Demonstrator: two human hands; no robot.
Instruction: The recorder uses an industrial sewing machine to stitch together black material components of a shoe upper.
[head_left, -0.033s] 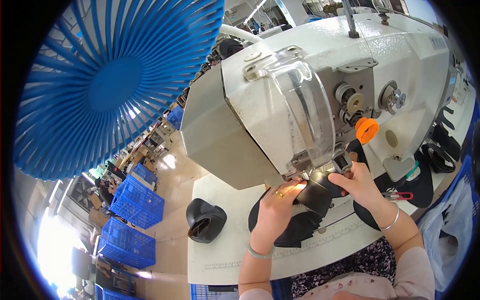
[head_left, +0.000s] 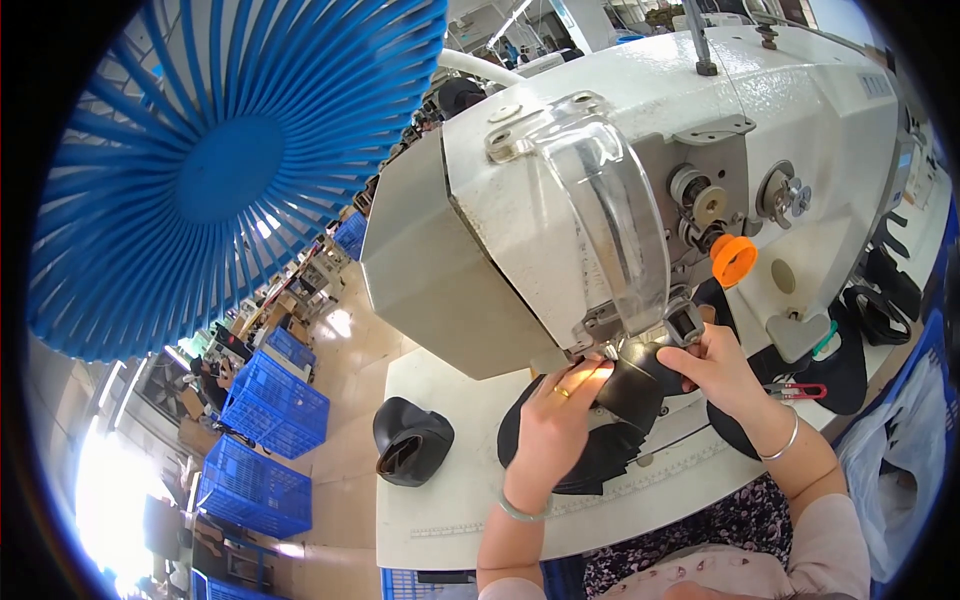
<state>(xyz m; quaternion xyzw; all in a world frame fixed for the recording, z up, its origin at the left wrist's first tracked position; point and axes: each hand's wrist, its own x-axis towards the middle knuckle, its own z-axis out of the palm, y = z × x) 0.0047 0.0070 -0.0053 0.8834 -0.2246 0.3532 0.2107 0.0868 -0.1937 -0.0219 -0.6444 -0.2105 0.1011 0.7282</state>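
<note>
My left hand (head_left: 558, 408) and my right hand (head_left: 716, 365) both grip a black shoe piece (head_left: 628, 392) right under the needle area of a big white sewing machine (head_left: 620, 150). The left hand, with a ring and a bracelet, presses the piece from the left. From the right, my other hand pinches its edge close to the presser foot (head_left: 682, 322). A clear plastic guard (head_left: 610, 220) hangs over the needle. More black pieces (head_left: 590, 465) lie stacked beneath my hands on the white table (head_left: 450, 515).
A folded black shoe upper (head_left: 411, 441) lies on the table's left part. Red-handled snips (head_left: 797, 390) and dark pieces (head_left: 880, 300) lie to the right. An orange knob (head_left: 733, 260) sticks out of the machine. A blue fan (head_left: 220, 160) looms upper left, with blue crates (head_left: 270, 405) on the floor below.
</note>
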